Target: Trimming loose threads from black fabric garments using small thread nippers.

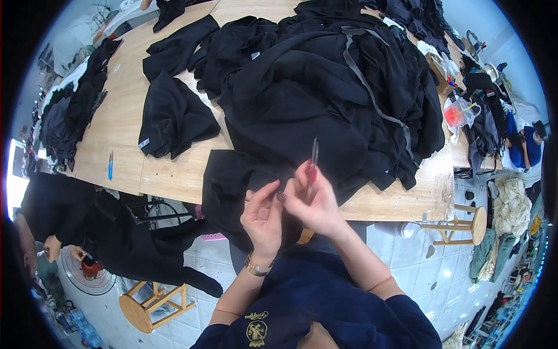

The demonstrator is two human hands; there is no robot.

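My right hand (317,203) is closed around small thread snips (314,168) with a red handle, their dark blades pointing up and away. Close beside it, nearly touching its fingertips, my left hand (261,218) has its fingers curled in. Anything between those fingertips is too small to make out. Under and behind both hands lies a black cloth piece (224,180), which hangs over the table's near edge toward my lap. Just beyond, a large heap of black garments (296,93) covers the tabletop, with a loose grey strip (372,96) across it.
Blue-handled snips (110,166) lie on the wooden table (125,128) at left. Separate black pieces (174,116) sit left of the heap. A person in black (87,215) works with dark cloth at my left. Wooden stools (478,225) stand on the tiled floor.
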